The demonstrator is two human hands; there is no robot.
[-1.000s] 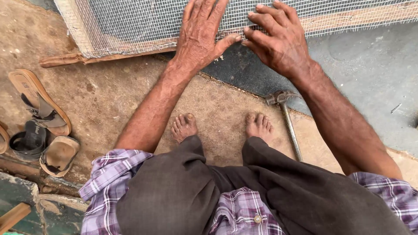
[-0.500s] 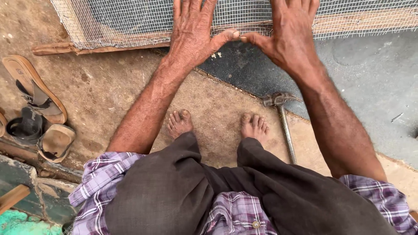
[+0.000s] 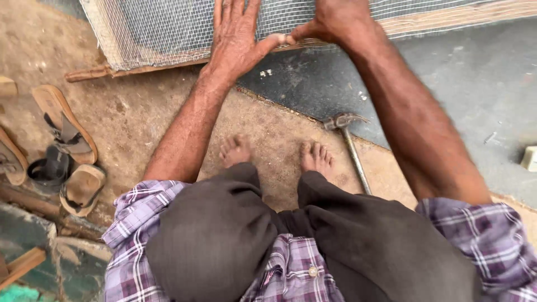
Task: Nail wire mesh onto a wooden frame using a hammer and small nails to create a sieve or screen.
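We press our left hand (image 3: 238, 39) flat, fingers spread, on the grey wire mesh (image 3: 162, 28); our right hand (image 3: 335, 19) seems to pinch its wooden-framed edge.

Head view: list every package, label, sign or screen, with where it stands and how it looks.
None of these shows in the head view.
The only candidate is a small pale block at the right edge on the grey floor, too cropped to tell what it is.
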